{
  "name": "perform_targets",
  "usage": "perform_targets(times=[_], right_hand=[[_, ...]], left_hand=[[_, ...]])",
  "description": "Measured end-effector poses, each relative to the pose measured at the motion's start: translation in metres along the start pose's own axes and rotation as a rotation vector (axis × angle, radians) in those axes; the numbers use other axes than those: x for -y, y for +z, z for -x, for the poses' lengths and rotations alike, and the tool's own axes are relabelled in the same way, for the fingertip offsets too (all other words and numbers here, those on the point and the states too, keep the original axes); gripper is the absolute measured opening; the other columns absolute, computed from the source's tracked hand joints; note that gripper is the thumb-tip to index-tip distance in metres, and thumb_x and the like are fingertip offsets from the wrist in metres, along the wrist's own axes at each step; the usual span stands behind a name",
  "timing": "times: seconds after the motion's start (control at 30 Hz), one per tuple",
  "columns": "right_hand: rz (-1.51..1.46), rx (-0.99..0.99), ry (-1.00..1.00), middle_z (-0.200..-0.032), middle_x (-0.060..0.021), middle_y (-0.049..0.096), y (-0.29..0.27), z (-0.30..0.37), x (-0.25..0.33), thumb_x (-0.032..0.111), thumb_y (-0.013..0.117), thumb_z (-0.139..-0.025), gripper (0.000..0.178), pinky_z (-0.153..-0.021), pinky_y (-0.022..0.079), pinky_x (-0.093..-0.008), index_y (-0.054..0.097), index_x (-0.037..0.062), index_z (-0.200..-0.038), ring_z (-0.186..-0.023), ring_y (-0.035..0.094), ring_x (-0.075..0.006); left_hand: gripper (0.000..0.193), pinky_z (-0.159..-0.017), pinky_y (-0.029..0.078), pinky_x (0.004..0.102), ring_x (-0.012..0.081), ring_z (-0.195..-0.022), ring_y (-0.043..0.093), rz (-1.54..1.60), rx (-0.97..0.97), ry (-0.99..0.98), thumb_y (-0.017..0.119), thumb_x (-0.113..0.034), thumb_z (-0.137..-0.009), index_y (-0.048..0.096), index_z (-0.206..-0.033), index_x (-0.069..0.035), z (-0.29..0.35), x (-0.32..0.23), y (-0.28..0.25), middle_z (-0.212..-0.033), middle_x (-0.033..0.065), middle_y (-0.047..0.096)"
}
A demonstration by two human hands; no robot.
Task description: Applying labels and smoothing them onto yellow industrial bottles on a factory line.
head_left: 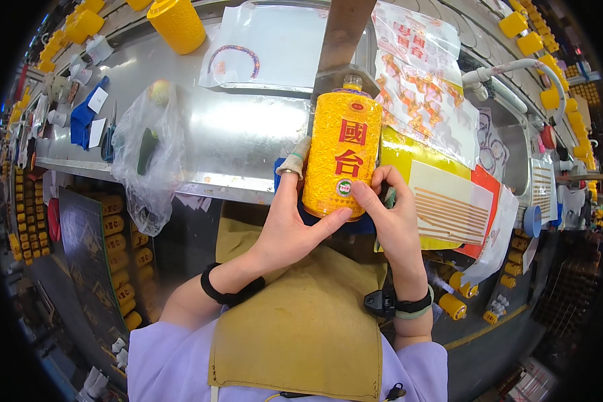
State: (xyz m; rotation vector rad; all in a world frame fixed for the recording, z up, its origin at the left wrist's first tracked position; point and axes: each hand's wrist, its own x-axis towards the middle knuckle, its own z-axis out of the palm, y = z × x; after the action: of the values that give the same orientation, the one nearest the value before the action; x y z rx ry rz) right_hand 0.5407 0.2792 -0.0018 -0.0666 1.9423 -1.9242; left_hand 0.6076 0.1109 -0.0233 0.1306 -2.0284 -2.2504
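Observation:
A yellow embossed bottle [328, 147] with red characters and a small green-and-white round label stands or leans at the table's front edge, its neck pointing away from me. My left hand [288, 224] grips its lower left side, thumb across the front near the base. A cloth finger cover [295, 161] wraps one left finger. On the lower right side, my right hand [392, 218] holds the bottle with its thumb pressed beside the round label. Part of the right fingers is hidden behind the bottle. Blue material shows under the bottle's base.
Left on the metal table [248, 127] lie a clear plastic bag [147, 181], scissors [109, 137] and a blue cloth [82, 120]. Decal sheets [422, 100] and a sheet of gold strips [449, 201] lie right. A yellow container [176, 27] stands far left; a metal post [345, 40] rises behind the bottle.

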Motion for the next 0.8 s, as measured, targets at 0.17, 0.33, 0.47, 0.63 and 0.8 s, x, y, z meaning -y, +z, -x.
perform_targets(times=[0.17,0.33,0.47,0.63,0.8], right_hand=[[0.015,0.023,-0.005,-0.087,0.0059,0.048,-0.003,0.0,0.002,0.018,0.082,-0.096,0.029,-0.069,0.037,-0.0198,0.055,0.0078,-0.1,-0.08,0.042,-0.0037],[0.106,-0.075,-0.149,-0.102,-0.0011,0.053,-0.016,0.002,0.026,0.002,0.071,-0.096,0.033,-0.083,0.044,-0.0234,0.051,0.0019,-0.122,-0.094,0.051,-0.0097],[0.32,-0.068,-0.434,-0.11,-0.0086,0.065,-0.016,0.001,0.058,-0.009,0.065,-0.095,0.038,-0.09,0.05,-0.0306,0.054,0.0006,-0.13,-0.104,0.063,-0.015],[0.782,0.292,-0.718,-0.103,-0.0128,0.073,-0.005,-0.005,0.082,-0.009,0.071,-0.08,0.032,-0.086,0.054,-0.0436,0.071,-0.0006,-0.11,-0.098,0.067,-0.0333],[1.036,0.137,-1.071,-0.107,-0.0084,0.076,-0.005,-0.013,0.075,0.004,0.072,-0.077,0.033,-0.083,0.053,-0.0395,0.074,0.0033,-0.11,-0.099,0.068,-0.027]], left_hand=[[0.099,-0.123,0.034,0.0404,0.0269,-0.149,0.04,0.023,-0.003,-0.022,0.082,-0.012,-0.091,0.016,-0.164,0.005,0.002,-0.001,0.001,-0.158,0.0195,0.037],[0.099,-0.122,0.035,0.0399,0.0271,-0.147,0.042,-0.031,-0.026,0.007,0.082,-0.013,-0.091,0.017,-0.164,0.006,0.002,0.001,0.003,-0.157,0.0202,0.039],[0.099,-0.121,0.036,0.04,0.0275,-0.147,0.043,-0.02,-0.048,0.011,0.082,-0.014,-0.091,0.017,-0.163,0.007,0.003,0.002,0.007,-0.155,0.0211,0.04],[0.099,-0.12,0.037,0.0404,0.0284,-0.146,0.044,-0.032,-0.048,-0.008,0.081,-0.014,-0.091,0.017,-0.162,0.009,0.004,0.005,0.007,-0.154,0.0217,0.041],[0.103,-0.122,0.035,0.0404,0.0293,-0.149,0.04,-0.063,-0.042,0.023,0.084,-0.013,-0.089,0.015,-0.163,0.008,0.004,0.006,0.005,-0.16,0.0223,0.037]])
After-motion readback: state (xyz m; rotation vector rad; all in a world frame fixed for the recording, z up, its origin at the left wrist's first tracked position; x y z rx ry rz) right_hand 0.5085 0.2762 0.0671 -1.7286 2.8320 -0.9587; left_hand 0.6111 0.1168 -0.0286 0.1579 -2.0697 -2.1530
